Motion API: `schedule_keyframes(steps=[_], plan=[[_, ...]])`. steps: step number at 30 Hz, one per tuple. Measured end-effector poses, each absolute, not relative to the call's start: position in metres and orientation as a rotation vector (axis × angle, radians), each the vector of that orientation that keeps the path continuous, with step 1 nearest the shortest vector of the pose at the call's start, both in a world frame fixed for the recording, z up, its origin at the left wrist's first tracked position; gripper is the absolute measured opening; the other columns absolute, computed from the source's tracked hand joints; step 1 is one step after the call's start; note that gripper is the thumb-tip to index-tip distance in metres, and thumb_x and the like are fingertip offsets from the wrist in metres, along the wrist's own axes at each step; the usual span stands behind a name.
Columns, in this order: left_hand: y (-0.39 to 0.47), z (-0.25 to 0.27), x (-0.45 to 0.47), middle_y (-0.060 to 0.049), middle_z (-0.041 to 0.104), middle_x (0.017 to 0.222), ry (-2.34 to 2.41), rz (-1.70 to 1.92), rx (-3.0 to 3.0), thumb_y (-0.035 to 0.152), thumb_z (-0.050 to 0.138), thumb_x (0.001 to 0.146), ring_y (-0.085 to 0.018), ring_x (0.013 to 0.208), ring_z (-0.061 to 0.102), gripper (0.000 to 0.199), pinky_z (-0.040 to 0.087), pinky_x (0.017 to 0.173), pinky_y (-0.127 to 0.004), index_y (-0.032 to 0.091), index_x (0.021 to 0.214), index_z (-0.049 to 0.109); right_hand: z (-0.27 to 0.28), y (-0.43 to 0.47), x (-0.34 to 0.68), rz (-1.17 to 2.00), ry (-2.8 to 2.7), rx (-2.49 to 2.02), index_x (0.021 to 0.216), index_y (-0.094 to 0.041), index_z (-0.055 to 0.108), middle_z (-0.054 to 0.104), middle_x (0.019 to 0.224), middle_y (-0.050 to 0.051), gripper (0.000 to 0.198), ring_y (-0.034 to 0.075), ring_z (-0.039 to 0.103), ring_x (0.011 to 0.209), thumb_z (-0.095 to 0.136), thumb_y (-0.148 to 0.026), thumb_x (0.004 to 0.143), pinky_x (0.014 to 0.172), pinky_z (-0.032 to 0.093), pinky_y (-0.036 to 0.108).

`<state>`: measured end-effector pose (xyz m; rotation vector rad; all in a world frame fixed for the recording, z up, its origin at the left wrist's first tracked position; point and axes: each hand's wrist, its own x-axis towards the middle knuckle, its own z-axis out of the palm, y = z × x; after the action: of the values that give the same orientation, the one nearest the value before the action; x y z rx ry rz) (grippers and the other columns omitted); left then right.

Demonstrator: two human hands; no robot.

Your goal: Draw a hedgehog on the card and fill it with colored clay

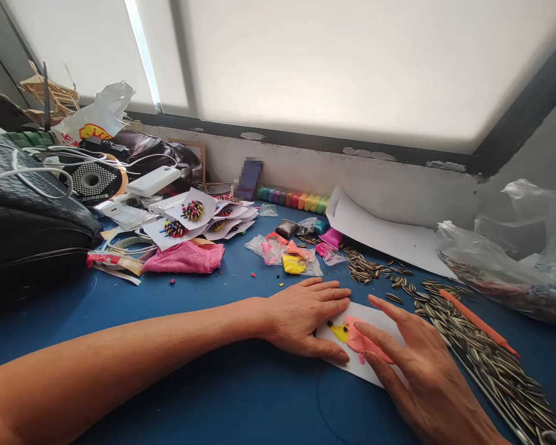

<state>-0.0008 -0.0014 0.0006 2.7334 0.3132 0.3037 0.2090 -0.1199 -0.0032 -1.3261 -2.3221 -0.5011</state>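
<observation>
On the blue table lies a small white card [354, 369] with a clay figure on it. The figure has a flat salmon-pink clay body [358, 341], a yellow clay snout [340, 334], dark dots at the tip and the eye, and a small pink piece below. My left hand [301, 315] rests flat across the card's left end, fingers stretched out and thumb along the lower edge. Fingers spread, my right hand [419, 355] is over the card, fingertips at the pink body; whether they press on it I cannot tell. It hides part of the body and the card's right end.
Sunflower seeds [495, 364] are heaped at the right beside an orange stick-like tool [482, 324]. Clay packets [294, 264], a pink cloth [185, 256] and finished seed-decorated cards [192, 213] lie farther back. A black bag [28, 228] stands left, a plastic bag [514, 266] right.
</observation>
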Motion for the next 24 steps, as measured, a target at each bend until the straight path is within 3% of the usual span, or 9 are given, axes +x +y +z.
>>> schedule_keyframes(steps=[24], plan=[[-0.0012, 0.0, -0.0006, -0.014, 0.028, 0.154, 0.31, 0.308, 2.741, 0.062, 0.053, 0.087, -0.028, 0.144, 0.022, 0.079, 0.016, 0.119, -0.045, 0.008, 0.143, 0.038, 0.0017, -0.1197, 0.2045, -0.61, -2.334, -1.331, 0.112, -0.021, 0.069, 0.05, 0.132, 0.018, 0.03, 0.029, 0.055, 0.108, 0.046, -0.032, 0.096, 0.084, 0.047, 0.046]])
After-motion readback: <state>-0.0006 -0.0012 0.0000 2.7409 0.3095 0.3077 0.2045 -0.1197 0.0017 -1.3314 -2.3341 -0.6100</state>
